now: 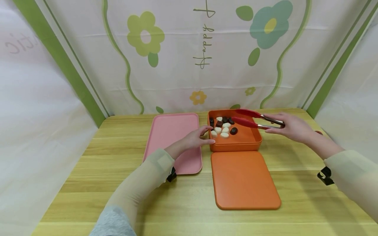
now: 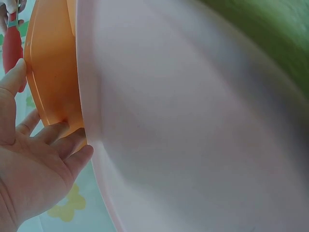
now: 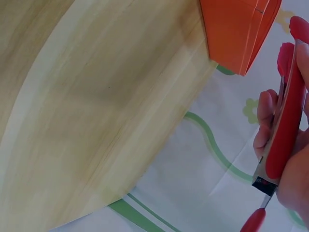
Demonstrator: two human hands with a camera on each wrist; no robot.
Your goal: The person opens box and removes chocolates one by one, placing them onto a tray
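Note:
An orange box (image 1: 236,147) without its lid contains several white oval pebble-like pieces (image 1: 224,135), black ones (image 1: 234,131) and a dark brown block (image 1: 219,124). My left hand (image 1: 196,139) touches the box's left side, thumb near the front corner and fingers spread, fairly straight, along the wall. In the left wrist view, the left hand (image 2: 43,159) has its fingers beside the box wall (image 2: 55,63). My right hand (image 1: 290,127) grips red-and-metal tongs (image 1: 246,122) at their right end. Their red tips are parted over the box. The right wrist view shows the tongs (image 3: 285,130) held in the fingers.
A pink tray (image 1: 174,126) lies left of the box, under my left forearm. The flat orange lid (image 1: 246,180) lies in front of the box on the wooden table (image 1: 118,164). Behind stands a flower-printed curtain (image 1: 177,75).

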